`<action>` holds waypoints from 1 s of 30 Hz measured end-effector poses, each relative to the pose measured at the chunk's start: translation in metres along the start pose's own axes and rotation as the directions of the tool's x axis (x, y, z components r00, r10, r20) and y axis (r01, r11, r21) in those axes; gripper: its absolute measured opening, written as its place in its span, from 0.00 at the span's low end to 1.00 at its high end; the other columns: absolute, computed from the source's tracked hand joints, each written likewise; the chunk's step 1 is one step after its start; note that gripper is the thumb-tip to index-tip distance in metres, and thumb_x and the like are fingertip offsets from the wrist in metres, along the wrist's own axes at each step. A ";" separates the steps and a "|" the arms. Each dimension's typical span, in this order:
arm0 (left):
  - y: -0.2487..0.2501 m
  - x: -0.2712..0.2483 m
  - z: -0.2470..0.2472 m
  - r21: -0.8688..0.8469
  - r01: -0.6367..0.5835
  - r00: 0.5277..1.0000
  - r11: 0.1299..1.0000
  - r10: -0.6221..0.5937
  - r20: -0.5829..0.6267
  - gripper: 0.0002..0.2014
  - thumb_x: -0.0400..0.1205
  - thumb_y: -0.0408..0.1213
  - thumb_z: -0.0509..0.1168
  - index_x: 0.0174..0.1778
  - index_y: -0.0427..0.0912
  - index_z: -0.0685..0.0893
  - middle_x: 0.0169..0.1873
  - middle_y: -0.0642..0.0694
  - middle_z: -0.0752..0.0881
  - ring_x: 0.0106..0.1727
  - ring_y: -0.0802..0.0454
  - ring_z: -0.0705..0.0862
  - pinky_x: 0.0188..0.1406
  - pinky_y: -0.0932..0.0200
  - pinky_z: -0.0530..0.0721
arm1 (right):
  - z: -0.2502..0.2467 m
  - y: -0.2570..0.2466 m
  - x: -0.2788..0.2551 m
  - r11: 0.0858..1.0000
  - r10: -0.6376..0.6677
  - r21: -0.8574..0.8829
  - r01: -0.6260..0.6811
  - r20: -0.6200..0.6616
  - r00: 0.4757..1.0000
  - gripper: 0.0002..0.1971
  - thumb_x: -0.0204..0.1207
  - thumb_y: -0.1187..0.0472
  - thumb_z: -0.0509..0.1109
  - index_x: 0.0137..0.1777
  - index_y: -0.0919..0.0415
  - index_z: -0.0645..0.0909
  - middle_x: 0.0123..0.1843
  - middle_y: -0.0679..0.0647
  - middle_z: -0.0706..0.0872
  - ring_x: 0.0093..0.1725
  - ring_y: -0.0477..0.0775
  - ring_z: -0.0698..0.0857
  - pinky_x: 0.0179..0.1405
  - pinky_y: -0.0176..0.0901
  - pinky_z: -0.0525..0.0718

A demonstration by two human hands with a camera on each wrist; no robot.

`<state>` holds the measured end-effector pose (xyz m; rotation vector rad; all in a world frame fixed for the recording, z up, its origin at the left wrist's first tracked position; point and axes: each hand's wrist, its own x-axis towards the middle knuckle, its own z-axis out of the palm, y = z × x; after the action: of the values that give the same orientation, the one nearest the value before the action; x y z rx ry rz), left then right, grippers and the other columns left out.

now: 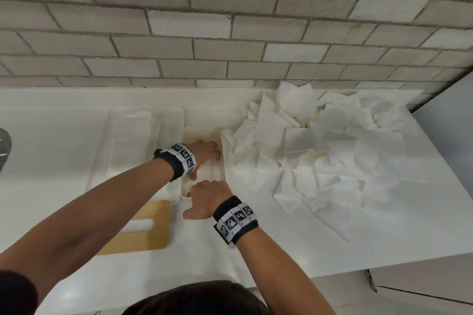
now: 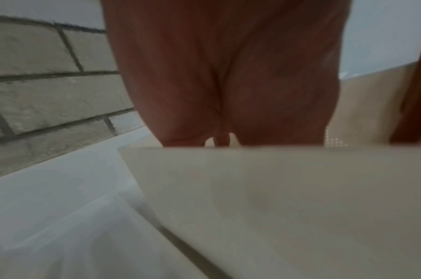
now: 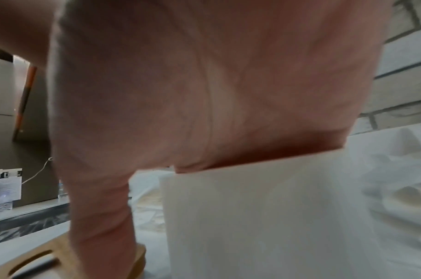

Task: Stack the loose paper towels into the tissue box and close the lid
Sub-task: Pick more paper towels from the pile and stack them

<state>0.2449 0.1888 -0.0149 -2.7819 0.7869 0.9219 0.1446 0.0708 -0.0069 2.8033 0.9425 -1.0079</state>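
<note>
The open tissue box (image 1: 202, 133) stands on the white counter (image 1: 64, 161), a little above the middle of my head view, with folded towels (image 1: 204, 174) already lying inside. My left hand (image 1: 206, 155) reaches down into the box from nine o'clock, fingers laid fairly straight on those towels. My right hand (image 1: 204, 199) covers the box's near end at six o'clock, thumb out along the counter; its fingers dip inside where I cannot tell how they lie. The loose paper towels (image 1: 332, 151) sprawl in a heap at three o'clock, touching the box. The wooden lid (image 1: 143, 225) lies flat at seven o'clock.
</note>
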 end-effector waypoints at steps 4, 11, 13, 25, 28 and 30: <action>0.002 -0.006 -0.007 -0.075 0.050 0.996 0.996 -0.055 -0.067 0.52 0.72 0.30 0.86 0.90 0.50 0.66 0.89 0.44 0.65 0.88 0.42 0.68 0.86 0.49 0.67 | -0.017 0.011 -0.018 0.993 -0.046 0.106 0.050 -0.042 0.998 0.29 0.84 0.40 0.69 0.82 0.50 0.79 0.76 0.58 0.82 0.71 0.64 0.84 0.63 0.58 0.81; 0.031 -0.066 -0.028 -0.538 0.094 0.852 0.838 -0.347 -0.391 0.24 0.87 0.50 0.72 0.79 0.60 0.77 0.74 0.52 0.82 0.78 0.45 0.77 0.77 0.44 0.78 | -0.035 0.136 -0.095 0.958 0.188 0.283 0.040 -0.729 0.659 0.20 0.79 0.63 0.70 0.70 0.48 0.85 0.60 0.50 0.93 0.53 0.57 0.92 0.49 0.52 0.92; 0.056 -0.077 -0.024 -0.652 -0.008 0.776 0.758 -0.406 -0.482 0.20 0.85 0.50 0.75 0.74 0.60 0.83 0.69 0.57 0.88 0.72 0.51 0.84 0.74 0.48 0.83 | -0.032 0.191 -0.091 0.962 0.263 0.253 -0.100 -0.771 0.580 0.29 0.69 0.75 0.72 0.71 0.55 0.85 0.61 0.59 0.91 0.55 0.66 0.92 0.51 0.57 0.92; 0.179 -0.052 -0.030 -0.873 -0.254 0.616 0.417 -0.626 -0.478 0.07 0.86 0.37 0.76 0.59 0.50 0.92 0.46 0.57 0.94 0.52 0.62 0.92 0.53 0.70 0.87 | 0.002 0.327 -0.063 0.920 0.391 0.320 -0.227 -0.708 0.588 0.13 0.84 0.59 0.70 0.66 0.57 0.89 0.48 0.60 0.94 0.48 0.68 0.92 0.57 0.58 0.84; 0.188 -0.044 -0.040 -0.890 -0.270 0.623 0.368 -0.637 -0.453 0.07 0.87 0.39 0.75 0.60 0.49 0.91 0.48 0.55 0.94 0.53 0.63 0.91 0.51 0.73 0.85 | -0.019 0.326 -0.082 0.868 0.437 0.496 -0.040 -0.722 0.536 0.14 0.89 0.54 0.69 0.70 0.57 0.86 0.56 0.62 0.93 0.62 0.68 0.87 0.61 0.55 0.81; 0.191 -0.036 -0.050 -0.894 -0.280 0.629 0.351 -0.636 -0.447 0.08 0.88 0.42 0.74 0.63 0.50 0.90 0.51 0.55 0.94 0.56 0.64 0.91 0.53 0.70 0.86 | -0.040 0.320 -0.101 0.802 0.462 0.591 0.091 -0.709 0.532 0.16 0.91 0.51 0.69 0.74 0.57 0.84 0.60 0.59 0.92 0.63 0.63 0.86 0.57 0.44 0.74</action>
<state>0.1495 0.0278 0.0580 -4.2607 -0.3925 -0.1244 0.2812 -0.2370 0.0263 3.8656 0.2374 0.2841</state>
